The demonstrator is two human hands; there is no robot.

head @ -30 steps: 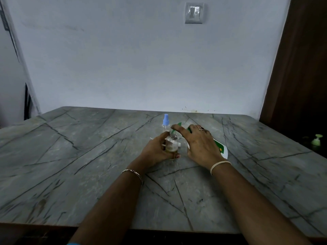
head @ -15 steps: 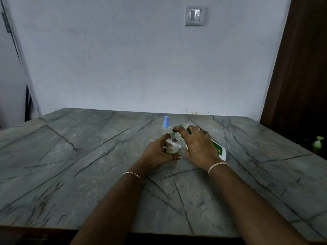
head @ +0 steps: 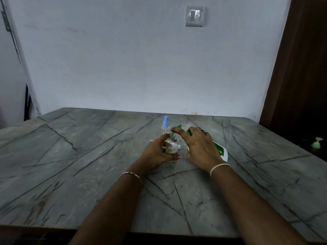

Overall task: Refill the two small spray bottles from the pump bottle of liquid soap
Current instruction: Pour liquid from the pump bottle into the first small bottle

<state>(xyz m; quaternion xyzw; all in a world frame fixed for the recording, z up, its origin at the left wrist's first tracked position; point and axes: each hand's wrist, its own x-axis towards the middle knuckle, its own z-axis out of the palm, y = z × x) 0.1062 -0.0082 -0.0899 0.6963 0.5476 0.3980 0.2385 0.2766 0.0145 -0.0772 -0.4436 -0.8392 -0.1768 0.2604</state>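
Observation:
A small clear spray bottle (head: 171, 146), uncapped and with some yellowish liquid at the bottom, stands upright mid-table, gripped from the left by my left hand (head: 155, 152). My right hand (head: 200, 147) lies over the white, green-labelled pump bottle (head: 220, 150), which leans toward the small bottle. Its forefinger rests on the green pump head (head: 178, 126), whose nozzle sits right above the small bottle's mouth. Just behind stands a second small spray bottle (head: 166, 123) with its blue spray cap on. My hand hides most of the pump bottle.
The grey veined stone table (head: 88, 156) runs to a pale wall with a light switch (head: 194, 15). A dark wooden door (head: 300, 68) stands at the right. Beyond the table's right edge, a small green pump top (head: 316, 143) sits low in the dark.
My right hand has shifted slightly left with the pump bottle, toward the small bottle. Both grips are unchanged and the bottles stay in place.

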